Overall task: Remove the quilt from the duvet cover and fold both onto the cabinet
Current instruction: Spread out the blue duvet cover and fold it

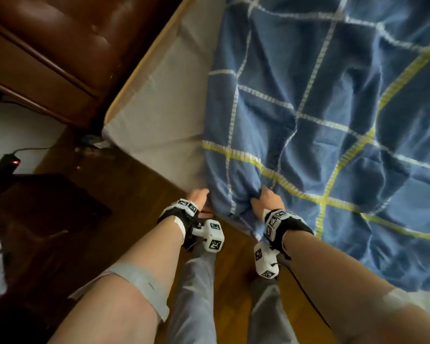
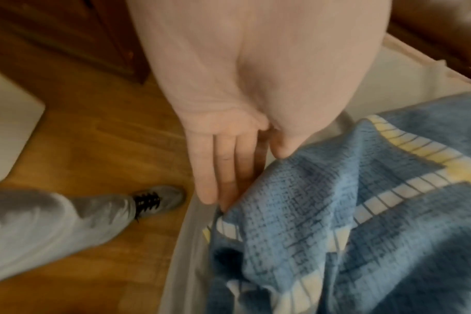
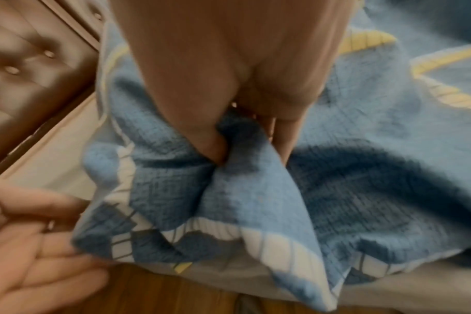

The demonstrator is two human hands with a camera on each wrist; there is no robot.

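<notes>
- Duvet cover (image 1: 333, 120): a blue fabric checked with white and yellow lines is seen spread, creased, over the bed; its near edge is bunched at the bed's foot.
- Right hand (image 1: 267, 201): a fold of the near edge is gripped between thumb and curled fingers (image 3: 282, 136), as is shown in the right wrist view.
- Left hand (image 1: 199, 197): the fingers (image 2: 202, 170) are held straight and together, resting against the cover's corner at the mattress edge; nothing is grasped.
- Mattress (image 1: 164, 100): a pale sheeted surface is left bare to the left of the cover.
- Headboard (image 1: 67, 33): brown tufted leather is seen beyond the mattress.
- Wooden floor (image 2: 100, 131): grey trousers and a grey shoe (image 2: 159, 199) are seen upon it.
- Quilt: it cannot be told apart from the cover.
</notes>
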